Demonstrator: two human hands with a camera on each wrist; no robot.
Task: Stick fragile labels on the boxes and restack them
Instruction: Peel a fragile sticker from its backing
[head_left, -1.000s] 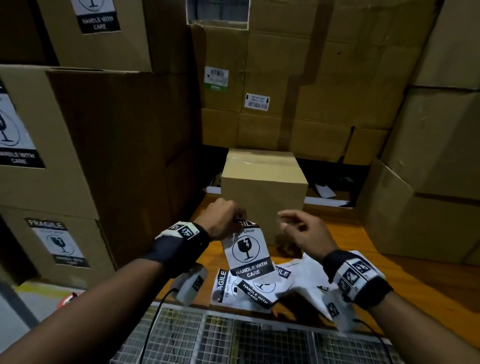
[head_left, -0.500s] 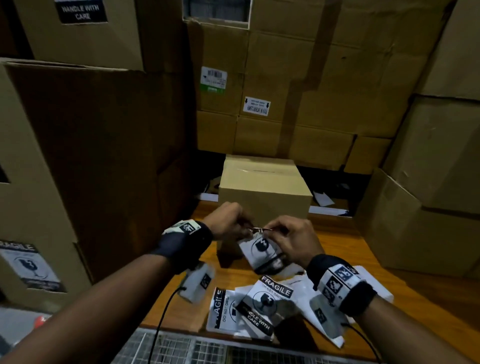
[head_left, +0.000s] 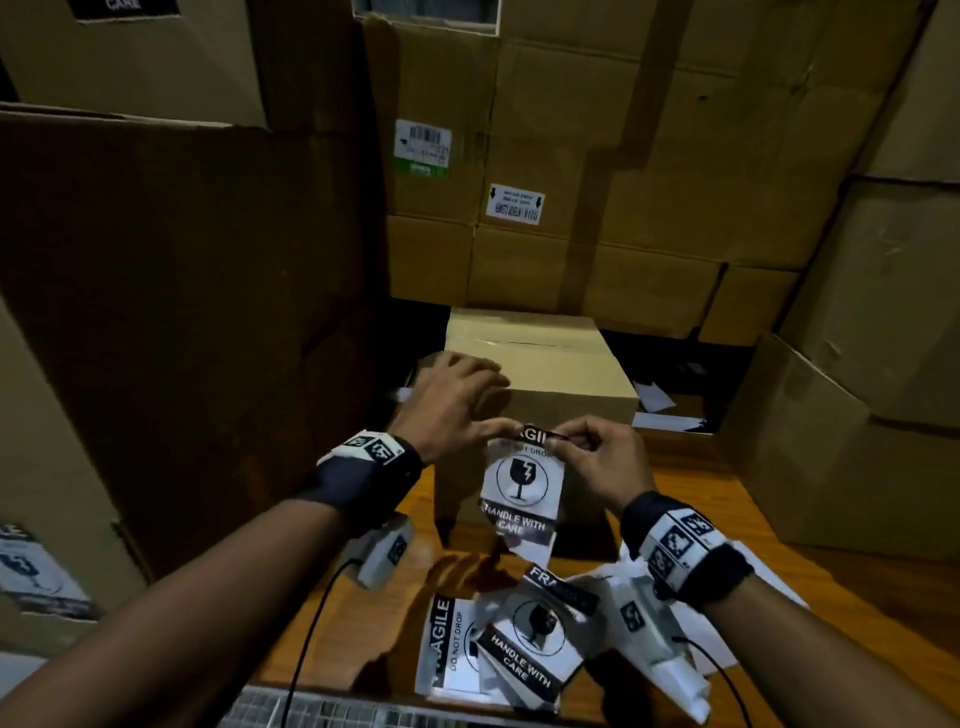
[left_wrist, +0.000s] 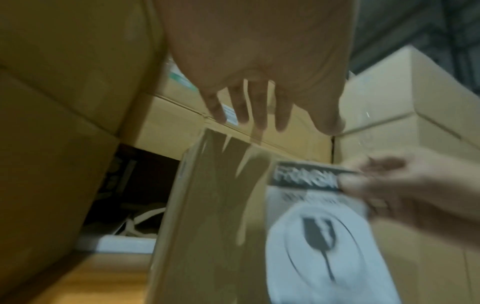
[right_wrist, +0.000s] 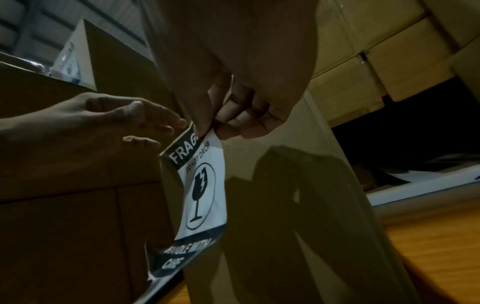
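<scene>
Fragile label (head_left: 522, 486) (left_wrist: 319, 226) (right_wrist: 202, 191) hanging upright in front of the near face of the small cardboard box (head_left: 540, 364) (left_wrist: 213, 205) (right_wrist: 285, 144), printed side toward the person. Black "FRAGILE" band at top, broken-glass symbol in a circle in the middle, "HANDLE WITH CARE" at bottom. Lower edge curled away from the box in the right wrist view; whether stuck down anywhere, cannot tell.

Right hand (head_left: 597, 467) (left_wrist: 402, 189) (right_wrist: 233, 51) pinching the label's top right corner between thumb and forefinger, other fingers curled under.

Left hand (head_left: 452, 410) (left_wrist: 259, 51) (right_wrist: 103, 119) released, fingers straight and spread above the box's top left edge, gripping nothing. Thumb reaching to the label's top left corner; actual contact there not clear.

Small box standing on an orange-brown wooden surface (head_left: 727, 519), top flaps closed.

Nearer the person on that surface, a loose heap of more fragile labels (head_left: 524, 644), overlapping at odd angles, with white backing sheets (head_left: 701, 623) beside them under the right wrist.

Large dark carton (head_left: 182, 312) close on the left, a wall of stacked cartons (head_left: 623, 208) behind with a barcode sticker (head_left: 422, 148), further cartons (head_left: 857, 415) on the right. Strip of wire mesh (head_left: 322, 709) at the bottom edge of the head view.
</scene>
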